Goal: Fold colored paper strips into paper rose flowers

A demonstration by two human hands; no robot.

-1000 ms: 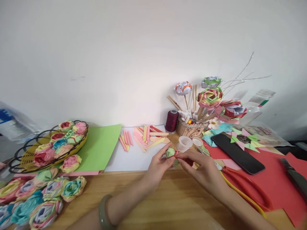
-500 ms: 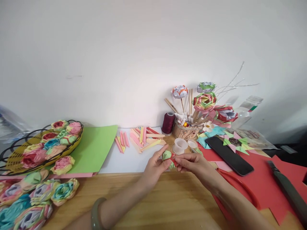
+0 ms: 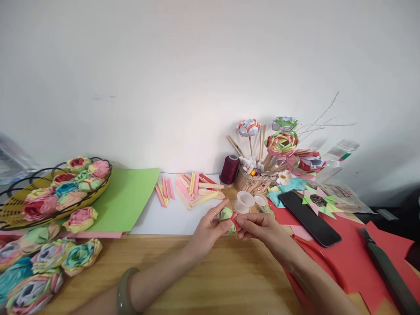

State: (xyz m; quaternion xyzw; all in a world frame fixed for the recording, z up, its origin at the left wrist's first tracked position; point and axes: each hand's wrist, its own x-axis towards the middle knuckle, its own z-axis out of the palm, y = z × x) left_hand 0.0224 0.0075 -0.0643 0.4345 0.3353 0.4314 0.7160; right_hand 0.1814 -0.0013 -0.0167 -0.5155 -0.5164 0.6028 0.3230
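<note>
Both hands meet mid-frame just above the wooden tabletop (image 3: 229, 280). Left hand (image 3: 210, 227) pinches a small folded paper piece (image 3: 229, 215), green w/ a red bit; right hand (image 3: 260, 227) grips same piece from the other side w/ fingertips. Neither hand free.

Progress, judging by layout: piece looks partly folded, much smaller than the finished paper flowers (image 3: 82, 254) at left. Approx a dozen done ones lie in the wire basket (image 3: 19, 205) and beside it. Pre-folded strips (image 3: 193, 188) wait on white sheet behind, so plenty of stock left.

Also: thread spool (image 3: 229, 169), tape rolls (image 3: 243, 202), phone (image 3: 310, 212) face-down.

Writing: none legible. Bottle label at far right too blurred.
</note>
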